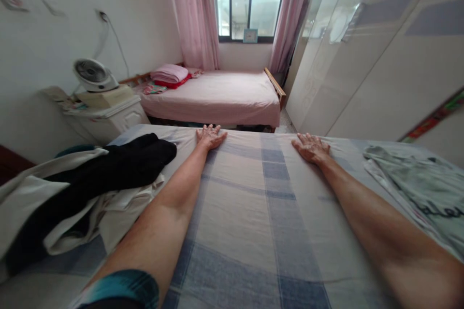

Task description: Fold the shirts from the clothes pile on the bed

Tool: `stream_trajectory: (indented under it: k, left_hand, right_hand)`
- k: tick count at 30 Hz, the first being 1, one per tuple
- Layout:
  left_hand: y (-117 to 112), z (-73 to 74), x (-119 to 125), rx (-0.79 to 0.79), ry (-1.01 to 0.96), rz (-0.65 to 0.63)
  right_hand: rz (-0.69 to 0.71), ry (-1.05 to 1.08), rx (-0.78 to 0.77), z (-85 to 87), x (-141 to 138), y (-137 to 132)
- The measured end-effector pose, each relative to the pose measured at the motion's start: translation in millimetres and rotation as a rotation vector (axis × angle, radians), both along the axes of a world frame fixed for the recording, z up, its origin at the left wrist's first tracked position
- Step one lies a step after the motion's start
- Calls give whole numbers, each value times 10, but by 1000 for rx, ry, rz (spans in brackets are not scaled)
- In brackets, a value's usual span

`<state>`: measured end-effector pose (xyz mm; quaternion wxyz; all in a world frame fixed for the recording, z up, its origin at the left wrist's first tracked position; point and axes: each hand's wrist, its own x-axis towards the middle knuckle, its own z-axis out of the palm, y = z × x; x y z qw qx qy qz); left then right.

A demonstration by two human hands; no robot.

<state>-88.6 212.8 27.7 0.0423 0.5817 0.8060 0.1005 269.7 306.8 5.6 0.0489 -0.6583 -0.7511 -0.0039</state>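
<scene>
Both my arms stretch forward over a bed sheet (239, 231) with blue and grey-white checks. My left hand (210, 137) lies on the sheet near its far edge, fingers spread. Farther right along the same edge, my right hand (311, 148) rests with its fingers apart too. Neither hand holds anything. To the left of my left forearm is a heap with a black garment (134, 164) over white clothing (25, 198). Beyond my right forearm lies a folded pale green shirt (416, 178) with dark lettering. The sheet has light creases.
Behind the far edge stands a second bed with a pink sheet (224, 91), carrying a folded pink quilt (170, 73). A white fan (94, 75) sits on a box atop a white cabinet (123, 113) at left. Tall glossy wardrobe doors (348, 67) line the right side.
</scene>
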Motion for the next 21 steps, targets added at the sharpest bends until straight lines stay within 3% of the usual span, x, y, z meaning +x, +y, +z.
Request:
stream_trajectory:
  k: [3, 5, 8, 10, 12, 15, 21]
  left_hand:
    - [-271, 117, 144, -6, -19, -1]
    - [-616, 138, 229, -5, -11, -33]
    - [-1335, 12, 271, -25, 33, -179]
    - [-1776, -101, 218, -36, 72, -224]
    - [-2019, -174, 115, -39, 97, -217]
    - [-1910, -206, -55, -41, 118, -139]
    - [-1005, -154, -295, -93, 68, 5]
  right_hand:
    - [18, 59, 41, 15, 13, -71]
    - [44, 91, 106, 57, 8, -263]
    - [362, 55, 200, 54, 46, -921]
    - [555, 17, 144, 5, 98, -1483]
    - [643, -25, 55, -39, 136, -1938]
    - [626, -60, 0, -71, 117, -2147]
    - [396, -83, 30, -48, -166, -1484]
